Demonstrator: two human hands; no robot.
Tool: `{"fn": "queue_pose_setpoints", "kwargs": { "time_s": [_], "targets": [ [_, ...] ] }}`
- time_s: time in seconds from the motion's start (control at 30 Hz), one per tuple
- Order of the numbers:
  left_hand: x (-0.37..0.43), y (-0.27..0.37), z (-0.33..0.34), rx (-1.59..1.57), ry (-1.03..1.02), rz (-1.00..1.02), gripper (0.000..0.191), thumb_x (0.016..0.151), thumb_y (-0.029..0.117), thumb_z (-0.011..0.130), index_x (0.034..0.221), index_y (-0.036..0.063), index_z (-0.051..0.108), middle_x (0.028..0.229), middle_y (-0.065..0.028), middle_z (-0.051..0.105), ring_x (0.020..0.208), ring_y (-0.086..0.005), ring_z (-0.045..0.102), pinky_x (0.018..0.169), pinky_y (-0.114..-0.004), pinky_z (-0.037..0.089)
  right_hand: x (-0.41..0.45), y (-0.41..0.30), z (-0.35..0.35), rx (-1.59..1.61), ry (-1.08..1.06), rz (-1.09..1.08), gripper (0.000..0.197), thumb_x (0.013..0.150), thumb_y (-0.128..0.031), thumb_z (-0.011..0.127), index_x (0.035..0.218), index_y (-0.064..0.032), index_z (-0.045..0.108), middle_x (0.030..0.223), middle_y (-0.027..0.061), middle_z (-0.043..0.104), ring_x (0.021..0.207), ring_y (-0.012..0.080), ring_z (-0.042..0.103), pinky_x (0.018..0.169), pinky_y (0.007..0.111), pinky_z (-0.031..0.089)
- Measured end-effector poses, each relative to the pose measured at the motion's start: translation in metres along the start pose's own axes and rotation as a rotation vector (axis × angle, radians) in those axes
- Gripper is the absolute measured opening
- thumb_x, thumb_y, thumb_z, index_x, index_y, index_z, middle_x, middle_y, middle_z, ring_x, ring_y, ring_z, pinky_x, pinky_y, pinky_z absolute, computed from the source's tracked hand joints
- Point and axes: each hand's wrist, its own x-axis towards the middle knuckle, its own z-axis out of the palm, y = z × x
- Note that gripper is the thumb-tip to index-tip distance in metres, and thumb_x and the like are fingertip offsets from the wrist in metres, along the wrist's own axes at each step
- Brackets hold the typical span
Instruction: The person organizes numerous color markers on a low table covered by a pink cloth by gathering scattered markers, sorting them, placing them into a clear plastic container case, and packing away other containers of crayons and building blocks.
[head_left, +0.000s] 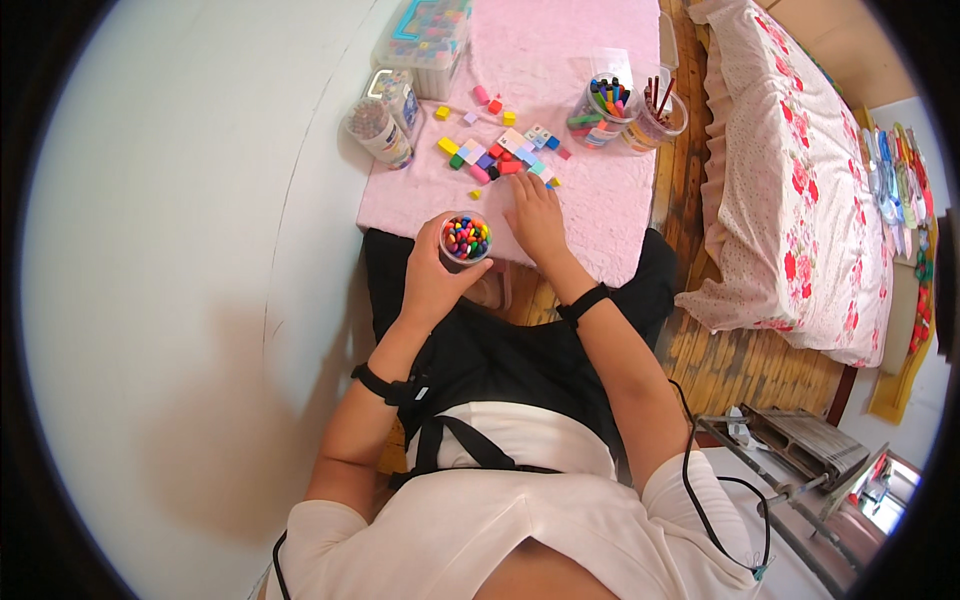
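Observation:
My left hand (433, 279) is wrapped around a clear round tub (456, 262), keeping it upright over the table's near edge. Colourful crayons (466, 237) fill the tub, tips up. Palm down on the pink cloth, my right hand (538, 221) has its fingertips at the near side of a cluster of small coloured blocks (513, 139). A red block (510, 167) lies just beyond those fingertips. Whether the fingers pinch anything is hidden. Left of this hand lies a small yellow block (475, 194); another yellow piece (556, 182) is by its fingers on the right.
A pink plush cloth (562, 30) covers the table. At its left stand a clear jar (379, 133), a small box (394, 96) and a large lidded box (426, 52). Marker pens fill one tub (600, 120); pencils stand in another (651, 124). Right is a flowered bed cover (795, 187).

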Motion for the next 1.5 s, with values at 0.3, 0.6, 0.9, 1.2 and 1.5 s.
{"fn": "queue_pose_setpoints", "kwargs": {
  "time_s": [0.3, 0.6, 0.9, 1.2, 1.5],
  "targets": [
    [-0.004, 0.004, 0.004, 0.05, -0.017, 0.022, 0.075, 0.07, 0.018, 0.091, 0.131, -0.0019, 0.052, 0.123, -0.017, 0.063, 0.114, -0.0258, 0.063, 0.101, -0.037, 0.048, -0.004, -0.005, -0.027, 0.248, -0.008, 0.066, 0.067, 0.074, -0.013, 0.075, 0.137, -0.0052, 0.052, 0.117, 0.0204, 0.059, 0.118, 0.0343, 0.053, 0.097, 0.043, 0.046],
    [-0.002, 0.015, 0.012, 0.025, -0.042, 0.013, 0.074, 0.068, 0.019, 0.092, 0.128, -0.0012, 0.055, 0.119, -0.0155, 0.066, 0.11, -0.0249, 0.065, 0.098, -0.036, 0.05, -0.01, -0.045, -0.123, 1.734, -0.064, 0.501, 0.028, 0.09, -0.009, 0.074, 0.107, -0.0068, 0.052, 0.112, 0.0065, 0.057, 0.102, 0.0127, 0.058, 0.091, 0.028, 0.049],
    [0.003, 0.048, 0.01, -0.071, -0.183, -0.055, 0.063, 0.067, 0.023, 0.091, 0.117, 0.0013, 0.06, 0.105, -0.0115, 0.065, 0.096, -0.0213, 0.066, 0.085, -0.034, 0.053, -0.03, -0.046, -0.158, 1.302, -0.044, 0.04, 0.041, 0.084, -0.011, 0.078, 0.123, -0.0042, 0.065, 0.124, 0.01, 0.065, 0.118, 0.0223, 0.06, 0.107, 0.038, 0.044],
    [0.007, 0.057, 0.002, -0.207, -0.358, -0.11, 0.059, 0.068, 0.026, 0.092, 0.114, 0.0027, 0.063, 0.096, -0.0049, 0.065, 0.084, -0.0119, 0.059, 0.076, -0.029, 0.05, -0.032, -0.031, -0.174, 1.296, -0.089, -0.04, 0.037, 0.084, -0.012, 0.079, 0.119, -0.0065, 0.071, 0.126, 0.0091, 0.068, 0.13, 0.0244, 0.053, 0.111, 0.039, 0.039],
    [0.012, 0.055, -0.004, -0.474, -0.595, -0.263, 0.062, 0.07, 0.02, 0.09, 0.122, 0.0004, 0.063, 0.107, -0.0047, 0.068, 0.097, -0.0122, 0.063, 0.088, -0.03, 0.051, -0.034, -0.028, -0.18, 1.428, -0.192, -0.025, 0.036, 0.082, -0.014, 0.081, 0.117, -0.0084, 0.072, 0.126, 0.0102, 0.067, 0.128, 0.0262, 0.054, 0.11, 0.039, 0.039]
  ]
}}
